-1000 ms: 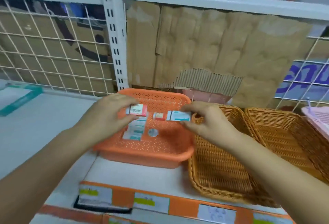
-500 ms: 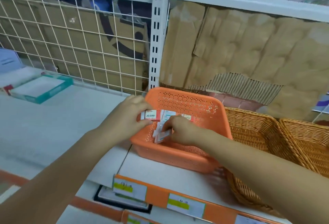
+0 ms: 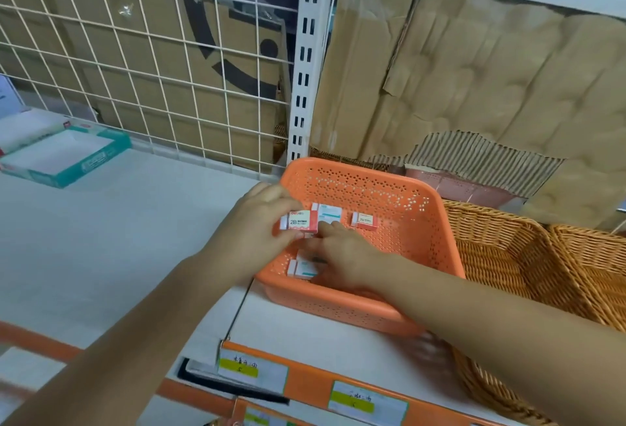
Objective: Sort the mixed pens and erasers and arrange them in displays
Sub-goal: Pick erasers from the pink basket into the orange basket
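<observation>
An orange perforated basket (image 3: 437, 239) stands on the white shelf and holds several boxed erasers. My left hand (image 3: 257, 222) pinches a red 2B eraser (image 3: 299, 221) at the basket's left rim. My right hand (image 3: 342, 256) reaches down inside the basket, its fingers over teal-sleeved erasers (image 3: 303, 268) on the basket floor; whether it grips one is hidden. Another teal eraser (image 3: 330, 212) and a small red eraser (image 3: 365, 221) lie against the far side of the basket floor. No pens are in view.
Two empty wicker baskets (image 3: 501, 256) (image 3: 596, 256) stand to the right of the orange one. A teal and white box (image 3: 64, 154) lies on the shelf (image 3: 101, 239) at far left. Wire mesh (image 3: 135, 52) and cardboard (image 3: 474, 86) back the shelf. Price labels (image 3: 252, 369) line its front edge.
My right hand carried a teal eraser from above the basket down to its floor and stays there. The left hand keeps holding the red eraser. The view swung left.
</observation>
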